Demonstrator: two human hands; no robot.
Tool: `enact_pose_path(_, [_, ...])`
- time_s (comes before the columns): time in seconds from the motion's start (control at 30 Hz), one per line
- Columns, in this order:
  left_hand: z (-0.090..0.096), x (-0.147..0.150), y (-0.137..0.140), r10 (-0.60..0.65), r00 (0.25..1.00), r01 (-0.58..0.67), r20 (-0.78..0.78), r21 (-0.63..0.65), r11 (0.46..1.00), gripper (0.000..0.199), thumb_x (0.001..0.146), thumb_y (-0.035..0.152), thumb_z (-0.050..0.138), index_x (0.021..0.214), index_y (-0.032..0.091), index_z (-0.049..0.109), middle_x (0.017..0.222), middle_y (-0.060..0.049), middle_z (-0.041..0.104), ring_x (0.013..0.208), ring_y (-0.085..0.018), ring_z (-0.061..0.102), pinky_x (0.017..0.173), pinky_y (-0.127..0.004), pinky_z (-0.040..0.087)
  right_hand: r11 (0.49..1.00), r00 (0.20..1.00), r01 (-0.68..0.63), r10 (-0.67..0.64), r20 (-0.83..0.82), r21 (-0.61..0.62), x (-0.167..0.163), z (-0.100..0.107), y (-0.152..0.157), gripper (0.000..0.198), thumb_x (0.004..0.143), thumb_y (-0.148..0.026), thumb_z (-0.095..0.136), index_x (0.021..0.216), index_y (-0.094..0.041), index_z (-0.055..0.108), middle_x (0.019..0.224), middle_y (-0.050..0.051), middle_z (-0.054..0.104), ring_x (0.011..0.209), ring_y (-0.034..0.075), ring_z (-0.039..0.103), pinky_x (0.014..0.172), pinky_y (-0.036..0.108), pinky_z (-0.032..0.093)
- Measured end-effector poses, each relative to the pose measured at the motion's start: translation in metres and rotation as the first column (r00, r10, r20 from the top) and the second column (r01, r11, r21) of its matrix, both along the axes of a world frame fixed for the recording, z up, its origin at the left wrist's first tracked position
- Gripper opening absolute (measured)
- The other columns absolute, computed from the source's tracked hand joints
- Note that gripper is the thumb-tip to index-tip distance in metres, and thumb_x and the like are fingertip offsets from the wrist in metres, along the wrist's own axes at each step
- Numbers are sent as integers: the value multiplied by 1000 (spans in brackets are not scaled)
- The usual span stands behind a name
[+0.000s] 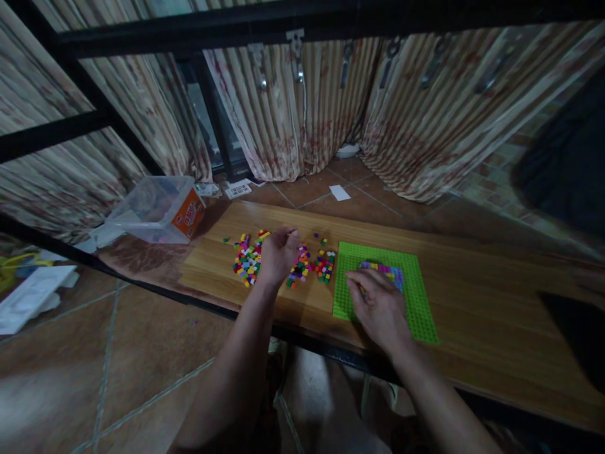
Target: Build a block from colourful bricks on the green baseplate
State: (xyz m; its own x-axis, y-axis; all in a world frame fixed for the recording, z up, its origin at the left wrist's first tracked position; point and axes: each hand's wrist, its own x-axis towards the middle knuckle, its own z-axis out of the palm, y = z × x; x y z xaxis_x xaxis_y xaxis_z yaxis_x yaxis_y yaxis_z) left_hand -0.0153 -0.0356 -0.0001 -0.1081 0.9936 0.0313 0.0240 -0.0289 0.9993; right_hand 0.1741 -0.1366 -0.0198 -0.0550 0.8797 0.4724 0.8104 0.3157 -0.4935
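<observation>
Head view: orange label (188, 215) on clear bin (154, 217), lettering too blurry to read. L hand (278, 253) covers pt of loose bricks (246, 265) on table (486, 309); R hand (382, 308) over green baseplate (418, 312), partly hiding built bricks (398, 277). Fingers curled, both; can't tell if gripping. Dark item (574, 331) R edge, cut off.

Dim light overall — pale glare on the floor tiles (155, 340), soft detail, stretched edges.

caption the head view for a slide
Left hand over loose bricks, right hand over a green baseplate.
</observation>
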Motion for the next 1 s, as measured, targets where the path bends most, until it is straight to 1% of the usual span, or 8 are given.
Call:
enact_pose_path(0.13, [2,-8,0,16,1000,-16,-7,-12,1000,19,80,26,61,93,12,64,62,2,62,49,-8,53,49,-19,45,995,975,16,5,221,-94,-22,-10,5,21,93,-24,48,93,-21,69,91,6,69,88,22,58,83,35,40])
enact_pose_path(0.23, [1,-11,0,12,1000,-13,-25,-11,1000,20,80,23,61,95,11,65,65,1,63,54,-9,56,51,-18,45,993,952,70,-38,304,-95,-29,-10,8,21,92,-24,48,93,-21,69,89,6,69,87,23,55,80,36,36])
enact_pose_path(0.4, [-8,-11,1,0,995,1,-98,8,1000,22,79,24,62,97,12,67,68,0,64,60,-12,60,55,-21,47,983,922,181,-163,351,-19,-26,-9,17,22,91,-23,47,97,-22,69,90,7,69,90,25,51,78,38,30])
enact_pose_path(0.5, [-13,-10,2,-19,992,21,-121,17,1000,24,80,25,61,99,13,68,68,-1,65,62,-13,61,58,-23,49,977,909,213,-197,368,-2,-22,-9,26,25,90,-20,48,103,-22,69,91,7,70,93,26,49,78,40,28])
enact_pose_path(0.6, [-15,-9,2,-35,990,40,-136,33,999,24,81,25,60,100,13,68,69,-1,66,62,-14,62,59,-24,49,979,908,202,-177,378,-26,-22,-9,35,31,88,-15,46,108,-26,68,93,6,71,94,26,47,79,40,27])
enact_pose_path(0.7, [-16,-10,1,-47,987,53,-156,36,998,24,82,26,59,100,14,68,73,-3,68,64,-15,63,60,-25,49,982,913,160,-109,393,-100,-25,-7,45,37,87,-11,46,109,-29,69,97,5,71,95,26,46,79,40,27])
enact_pose_path(0.83, [-16,-11,0,-46,984,51,-174,21,999,25,82,27,59,101,14,69,75,-4,69,66,-15,63,62,-25,49,977,911,131,-51,409,-170,-31,-7,57,34,84,-11,49,97,-31,72,95,3,71,94,25,47,77,39,28])
enact_pose_path(1.0, [-16,-12,1,-46,978,54,-204,35,998,24,82,26,59,99,14,70,77,-4,70,69,-15,63,65,-25,50,973,906,150,-66,418,-173,-37,-10,63,31,81,-9,49,86,-28,74,93,4,71,91,25,50,77,39,31])
